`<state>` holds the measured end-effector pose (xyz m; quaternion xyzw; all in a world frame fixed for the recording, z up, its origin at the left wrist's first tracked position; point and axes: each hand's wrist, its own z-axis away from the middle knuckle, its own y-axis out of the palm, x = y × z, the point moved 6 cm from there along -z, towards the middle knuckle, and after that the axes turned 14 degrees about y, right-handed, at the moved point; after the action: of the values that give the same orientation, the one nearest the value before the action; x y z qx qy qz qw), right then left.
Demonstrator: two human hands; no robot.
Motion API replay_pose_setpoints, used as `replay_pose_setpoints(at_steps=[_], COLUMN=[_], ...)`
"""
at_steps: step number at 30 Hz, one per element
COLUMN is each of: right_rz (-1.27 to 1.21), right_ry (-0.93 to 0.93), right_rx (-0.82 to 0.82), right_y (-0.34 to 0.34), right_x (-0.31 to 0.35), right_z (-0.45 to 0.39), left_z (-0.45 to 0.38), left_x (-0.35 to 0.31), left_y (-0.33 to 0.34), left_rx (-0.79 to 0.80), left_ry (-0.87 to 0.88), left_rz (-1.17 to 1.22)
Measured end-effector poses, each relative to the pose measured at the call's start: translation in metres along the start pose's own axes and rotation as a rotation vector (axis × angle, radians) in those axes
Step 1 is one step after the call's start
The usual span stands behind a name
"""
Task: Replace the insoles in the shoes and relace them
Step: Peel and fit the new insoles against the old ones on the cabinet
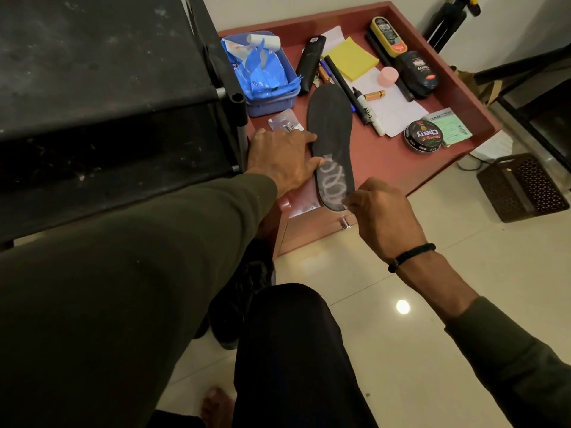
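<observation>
A dark grey insole (332, 131) with a worn white logo at its heel lies lengthwise on the reddish-brown side table (386, 162), heel toward me and overhanging the front edge. My left hand (281, 159) rests on the table with its fingers against the insole's left edge. My right hand (380, 211) pinches the insole's heel end at its right side. A black shoe (244, 291) sits on the floor below the table, mostly hidden behind my left sleeve and my knee.
On the table: a blue basket (265, 97) holding blue packets, yellow sticky notes (352, 58), markers (364, 109), shoe polish tin (423, 137), polish bottles (417, 75), papers. A black shelf rack (108, 88) stands left. A brown perforated basket (522, 186) sits on the tiled floor at right.
</observation>
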<state>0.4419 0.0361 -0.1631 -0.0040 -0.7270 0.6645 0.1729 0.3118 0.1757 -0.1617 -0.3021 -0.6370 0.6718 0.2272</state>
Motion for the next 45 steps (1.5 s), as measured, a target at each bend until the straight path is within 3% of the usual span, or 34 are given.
replay_pose_setpoints(at_steps=[4,8,12,15,23,37,45], right_rz=[-0.027,-0.392,-0.519,-0.466,0.036,-0.050,-0.045], right_ry=[0.019,0.215,0.356,0.316,0.062,0.004,0.081], right_rx=[0.033,-0.016,-0.040,-0.029,0.025,-0.050,-0.051], right_y=[-0.005,-0.037,-0.036,-0.033,0.003,0.010,0.014], right_x=[0.001,-0.003,-0.009,0.001,0.041,0.050,0.049], right_z=[0.004,-0.013,-0.056,-0.079,-0.121,-0.030,-0.085], left_z=[0.000,0.001,0.000,-0.002,-0.005,-0.004,-0.006], left_x=[0.000,0.000,-0.001,0.000,0.002,0.005,0.003], left_y=[-0.001,0.000,0.000,0.000,0.005,0.005,0.006], left_rx=[-0.006,-0.005,0.004,-0.027,-0.008,-0.029,-0.015], left_ry=[0.002,0.000,-0.007,-0.015,-0.025,-0.015,0.001], left_rz=[0.002,-0.008,-0.048,-0.056,-0.048,-0.075,-0.090])
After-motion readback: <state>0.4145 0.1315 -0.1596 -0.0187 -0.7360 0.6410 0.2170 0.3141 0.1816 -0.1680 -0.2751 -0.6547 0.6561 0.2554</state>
